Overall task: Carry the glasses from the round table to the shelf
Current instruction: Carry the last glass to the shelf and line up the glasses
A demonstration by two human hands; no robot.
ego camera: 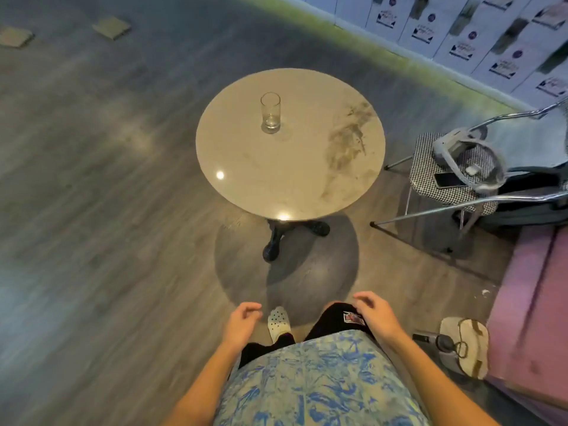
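One tall clear glass point(270, 113) stands upright on the far half of the round marble table point(292, 179), which rests on a black cast foot. My left hand point(241, 322) and my right hand point(373, 315) hang low in front of my body, well short of the table. Their fingers are loosely curled and hold nothing. No shelf is in view.
A metal-framed chair point(445, 186) with a checked seat stands right of the table, carrying a headset and a phone. A pink sofa point(534, 318) and a bag point(467, 345) lie at the lower right. White boxes point(461, 29) line the far wall. Two floor tiles point(112, 27) lie far left.
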